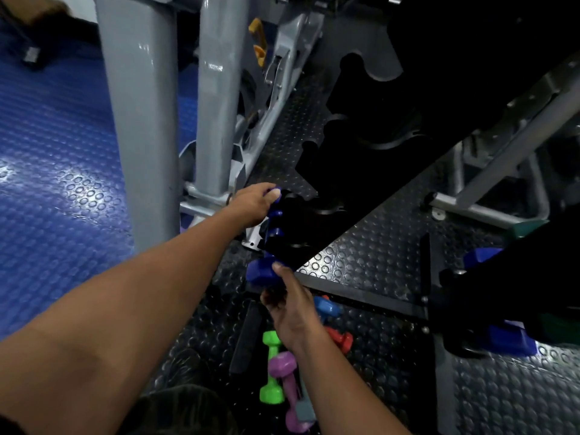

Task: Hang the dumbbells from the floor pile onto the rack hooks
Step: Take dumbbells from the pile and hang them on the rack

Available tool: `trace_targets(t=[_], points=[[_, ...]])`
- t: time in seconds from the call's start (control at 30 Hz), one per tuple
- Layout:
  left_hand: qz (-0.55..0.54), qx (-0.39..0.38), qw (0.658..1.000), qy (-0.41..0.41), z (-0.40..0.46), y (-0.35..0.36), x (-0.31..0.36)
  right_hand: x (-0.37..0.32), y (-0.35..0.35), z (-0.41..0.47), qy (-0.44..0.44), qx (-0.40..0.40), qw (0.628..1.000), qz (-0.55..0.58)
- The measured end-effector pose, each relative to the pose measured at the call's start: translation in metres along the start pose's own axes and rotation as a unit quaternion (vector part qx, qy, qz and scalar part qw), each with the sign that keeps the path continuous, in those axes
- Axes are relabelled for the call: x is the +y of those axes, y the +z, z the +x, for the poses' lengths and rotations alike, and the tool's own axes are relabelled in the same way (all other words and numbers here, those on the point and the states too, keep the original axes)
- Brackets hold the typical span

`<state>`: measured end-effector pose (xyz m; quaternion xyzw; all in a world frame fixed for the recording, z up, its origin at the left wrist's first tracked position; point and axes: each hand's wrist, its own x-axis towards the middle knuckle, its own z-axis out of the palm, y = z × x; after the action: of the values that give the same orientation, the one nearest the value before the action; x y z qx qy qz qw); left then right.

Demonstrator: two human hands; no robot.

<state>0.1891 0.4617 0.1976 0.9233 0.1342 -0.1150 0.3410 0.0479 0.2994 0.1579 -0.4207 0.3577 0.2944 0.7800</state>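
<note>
Both hands are gripping the blue dumbbell [262, 271], left hand [254, 204] on its far head, right hand [290, 304] nearer, its long axis lying across the black rack [345, 183]'s lowest hooks.

Two hands [251, 202], one rack [361, 171], and five dumbbells [272, 365] on the floor.

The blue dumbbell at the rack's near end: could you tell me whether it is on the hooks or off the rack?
On the rack, apparently: the blue dumbbell lies across its black hooks, left hand and right hand holding its ends.

Gym: studded rubber floor [376, 255], dumbbells [271, 368]
</note>
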Motion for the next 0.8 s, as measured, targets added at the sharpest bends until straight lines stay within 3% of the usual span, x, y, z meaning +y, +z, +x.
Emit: trace_targets(t=[0.17, 0.27, 0.37, 0.4, 0.5, 0.57, 0.67, 0.73, 0.8], points=[[-0.004, -0.013, 1.000, 0.023, 0.002, 0.007, 0.001, 0.009, -0.009, -0.008, 0.035, -0.032, 0.988, 0.150], [0.016, -0.034, 0.999, 0.028, 0.001, 0.007, -0.004, 0.015, -0.014, -0.012, 0.022, -0.044, 0.987, 0.150], [0.096, -0.053, 0.993, 0.049, -0.005, 0.005, -0.006, 0.022, -0.022, -0.008, -0.043, -0.019, 0.997, -0.063], [0.125, -0.059, 0.989, 0.062, -0.009, 0.004, -0.006, 0.027, -0.028, -0.005, -0.084, -0.005, 0.980, -0.183], [0.189, -0.067, 0.975, 0.095, -0.020, -0.001, -0.015, 0.039, -0.056, -0.017, -0.208, 0.017, 0.868, -0.451], [0.227, -0.068, 0.964, 0.122, -0.027, -0.002, -0.024, 0.046, -0.080, -0.027, -0.218, 0.015, 0.819, -0.530], [0.243, -0.064, 0.961, 0.117, -0.042, -0.005, -0.034, 0.059, -0.121, -0.043, -0.165, 0.017, 0.785, -0.597], [0.253, -0.050, 0.959, 0.117, -0.059, -0.007, -0.037, 0.061, -0.149, -0.060, -0.172, 0.022, 0.771, -0.613], [0.298, -0.060, 0.948, 0.098, -0.078, -0.010, -0.041, 0.055, -0.170, -0.076, -0.158, 0.024, 0.782, -0.603]])
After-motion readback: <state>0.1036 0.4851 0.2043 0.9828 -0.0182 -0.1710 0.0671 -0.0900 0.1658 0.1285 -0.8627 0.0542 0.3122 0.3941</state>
